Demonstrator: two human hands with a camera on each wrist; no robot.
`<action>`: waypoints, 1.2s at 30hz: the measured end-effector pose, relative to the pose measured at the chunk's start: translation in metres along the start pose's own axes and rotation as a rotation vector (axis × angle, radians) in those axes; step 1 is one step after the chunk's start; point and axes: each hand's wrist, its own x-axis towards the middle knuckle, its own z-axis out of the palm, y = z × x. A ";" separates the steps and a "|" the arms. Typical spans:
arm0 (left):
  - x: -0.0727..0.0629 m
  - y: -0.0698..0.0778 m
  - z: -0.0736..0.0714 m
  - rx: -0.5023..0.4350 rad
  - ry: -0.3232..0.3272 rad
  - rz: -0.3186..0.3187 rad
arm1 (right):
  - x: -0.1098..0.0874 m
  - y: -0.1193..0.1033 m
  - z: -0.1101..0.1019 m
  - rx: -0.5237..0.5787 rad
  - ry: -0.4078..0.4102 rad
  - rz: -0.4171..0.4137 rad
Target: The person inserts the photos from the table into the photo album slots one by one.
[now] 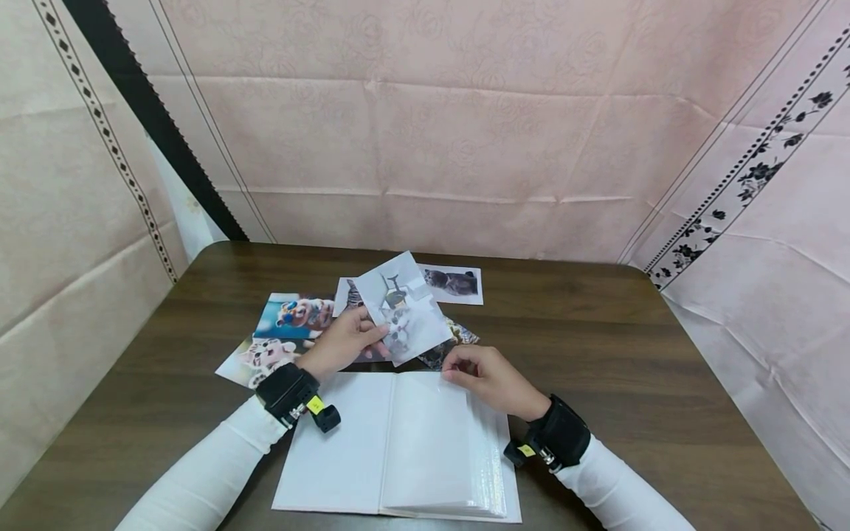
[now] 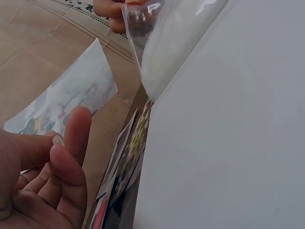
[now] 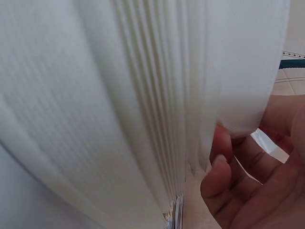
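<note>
White sleeves are seen closest in the head view, one on either side of an open photo album, which is laid on a brown worktop. Just beyond the album, a loose photo card is held up, pinched between the thumb and fingers of the left hand. At the far edge of the album's right side, a clear page is pinched at its corner by the right hand. Beyond the album's far left corner, a blue print and a cartoon print are overlapped; beyond its right side, an animal print is laid.

In the left wrist view, the card is gripped by the fingertips, apart from the album, while the clear page is raised by the other hand. Overlapped prints are shown by the album's edge.

In the right wrist view, the album's layered leaves are seen edge-on, and a leaf's corner is held by the curled fingers and thumb beside them.
</note>
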 end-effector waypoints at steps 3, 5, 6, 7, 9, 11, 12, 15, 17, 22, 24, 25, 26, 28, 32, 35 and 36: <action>0.001 -0.001 0.003 -0.013 -0.015 0.012 | 0.001 0.001 0.001 0.001 0.003 -0.006; 0.001 -0.001 0.005 -0.026 -0.016 0.007 | 0.001 0.002 0.001 0.000 0.006 -0.006; 0.001 -0.001 0.006 -0.029 -0.016 0.005 | 0.001 0.002 0.001 -0.001 0.007 -0.005; 0.001 -0.001 0.007 -0.029 -0.017 0.007 | 0.001 0.002 0.001 -0.001 0.008 -0.003; 0.001 -0.001 0.009 -0.039 -0.018 0.004 | 0.001 0.002 0.002 0.002 0.009 0.000; 0.001 -0.001 0.011 -0.059 -0.021 -0.001 | 0.001 0.002 0.002 0.005 0.009 0.004; 0.001 -0.001 0.011 -0.063 -0.025 0.001 | 0.001 0.002 0.002 0.007 0.010 0.005; 0.001 -0.001 0.013 -0.075 -0.038 0.002 | 0.001 0.001 0.002 0.008 0.014 0.005; 0.000 -0.002 0.013 -0.077 -0.046 -0.001 | 0.001 0.000 0.002 0.006 0.020 0.005; 0.000 -0.005 0.015 -0.089 -0.075 -0.001 | 0.001 -0.001 0.002 0.003 0.026 0.007; 0.001 -0.006 0.015 -0.083 -0.082 -0.002 | 0.001 -0.001 0.002 0.004 0.028 0.010; 0.001 -0.006 0.015 -0.082 -0.081 -0.010 | 0.001 0.000 0.002 0.006 0.028 0.012; 0.001 -0.006 0.016 -0.078 -0.081 -0.016 | 0.001 -0.001 0.002 0.007 0.029 0.017; 0.002 -0.007 0.016 -0.078 -0.083 -0.026 | 0.002 0.001 0.002 0.012 0.033 0.021; 0.001 -0.007 0.015 -0.093 -0.095 -0.029 | 0.002 0.001 0.002 0.017 0.039 0.027; 0.001 -0.007 0.014 -0.108 -0.105 -0.022 | 0.002 0.002 0.002 0.018 0.041 0.031; 0.001 -0.007 0.014 -0.112 -0.107 -0.019 | 0.002 0.002 0.002 0.017 0.040 0.034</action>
